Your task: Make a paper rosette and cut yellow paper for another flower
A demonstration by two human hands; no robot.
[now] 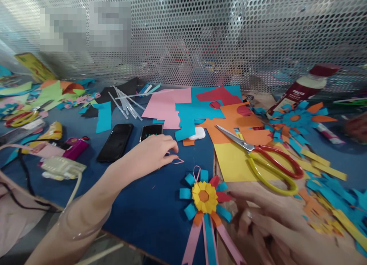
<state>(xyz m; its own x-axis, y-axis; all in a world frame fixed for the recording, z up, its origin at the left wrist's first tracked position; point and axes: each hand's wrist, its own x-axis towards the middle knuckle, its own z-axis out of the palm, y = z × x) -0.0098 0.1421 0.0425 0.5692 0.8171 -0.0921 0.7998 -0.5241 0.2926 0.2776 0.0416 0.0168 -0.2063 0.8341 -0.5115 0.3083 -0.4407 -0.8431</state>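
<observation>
A paper flower rosette (204,196) lies on the blue table, with a yellow centre, blue loops, two red petals and pink and blue ribbon tails. My right hand (266,219) is just to its right, fingers loosely bent and apart, the forefinger tip by a red petal (223,197). Further up the table, my left hand (160,150) pinches a thin pink paper strip (178,161), bent to a point; part of it is hidden by the fingers. Behind that hand are a smartwatch-like dark device (151,131) and a white earbud case (197,133).
Scissors (252,147) with red and yellow handles lie open on yellow paper (232,161). Coloured sheets (166,104) and glue sticks (126,102) spread along the perforated metal screen (186,35). A black phone (115,142) is left; a tilted bottle (301,90) and blue-orange paper flower (295,117) are right.
</observation>
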